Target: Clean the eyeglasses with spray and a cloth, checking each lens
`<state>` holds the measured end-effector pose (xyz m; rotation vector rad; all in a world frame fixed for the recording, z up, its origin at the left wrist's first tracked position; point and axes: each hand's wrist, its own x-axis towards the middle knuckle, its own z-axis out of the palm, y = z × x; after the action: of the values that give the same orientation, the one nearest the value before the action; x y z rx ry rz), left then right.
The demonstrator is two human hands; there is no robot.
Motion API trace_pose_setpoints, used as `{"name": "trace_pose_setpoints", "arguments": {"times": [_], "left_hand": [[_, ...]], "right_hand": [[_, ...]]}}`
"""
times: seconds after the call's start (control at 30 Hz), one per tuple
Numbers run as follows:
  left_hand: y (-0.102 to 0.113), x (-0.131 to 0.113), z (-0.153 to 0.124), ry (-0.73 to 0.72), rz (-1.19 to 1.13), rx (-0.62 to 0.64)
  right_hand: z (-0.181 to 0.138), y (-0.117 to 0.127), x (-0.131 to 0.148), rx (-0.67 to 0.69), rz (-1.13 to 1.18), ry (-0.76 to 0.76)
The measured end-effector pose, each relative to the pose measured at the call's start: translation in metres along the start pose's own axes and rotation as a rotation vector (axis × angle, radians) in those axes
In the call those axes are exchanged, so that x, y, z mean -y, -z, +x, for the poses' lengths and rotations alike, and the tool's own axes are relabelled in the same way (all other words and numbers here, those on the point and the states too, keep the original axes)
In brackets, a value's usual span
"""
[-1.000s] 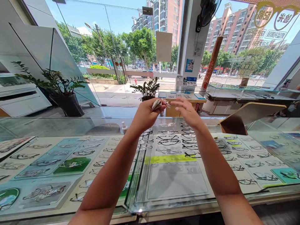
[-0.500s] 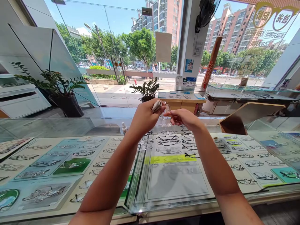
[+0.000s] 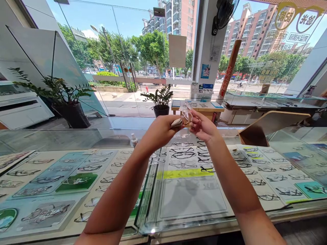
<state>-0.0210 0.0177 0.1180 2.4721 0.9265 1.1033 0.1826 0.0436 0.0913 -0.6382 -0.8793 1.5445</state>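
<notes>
Bright daylight thru front window (image 3: 127, 51), glare spot + soft shadows on glass counter (image 3: 194, 202), wide-angle stretch @ edges.

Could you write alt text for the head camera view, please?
Someone's left hand and right hand hold up clear glasses, the left also clutching a pale cloth, above a glass display counter with rows of spectacles. A potted plant stands beyond.

cloth (image 3: 176, 123): mostly hidden inside left hand (image 3: 161, 129) | clear glasses (image 3: 188, 116): detail blurred, partly behind fingers of right hand (image 3: 204, 127); left fingertips' contact cannot be told | dark frame (image 3: 206, 168): end hidden by right forearm (image 3: 236, 185) | green round tray (image 3: 14, 214), by near edge of surface (image 3: 191, 200): cut off by left picture edge | wall notices (image 3: 205, 89): print too small
</notes>
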Motion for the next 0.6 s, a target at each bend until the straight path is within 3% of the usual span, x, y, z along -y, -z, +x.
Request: {"name": "trace_pose_setpoints", "arguments": {"times": [0.17, 0.37, 0.6], "left_hand": [[0.004, 0.003, 0.0, 0.029, 0.006, 0.104], [0.006, 0.019, 0.01, 0.173, -0.29, -0.142], [-0.004, 0.044, 0.025, 0.221, -0.533, -0.139]], "right_hand": [[0.002, 0.002, 0.004, -0.048, 0.062, 0.031], [-0.001, 0.007, 0.014, -0.075, -0.081, 0.168], [-0.008, 0.006, 0.02, -0.019, -0.264, 0.141]]}}
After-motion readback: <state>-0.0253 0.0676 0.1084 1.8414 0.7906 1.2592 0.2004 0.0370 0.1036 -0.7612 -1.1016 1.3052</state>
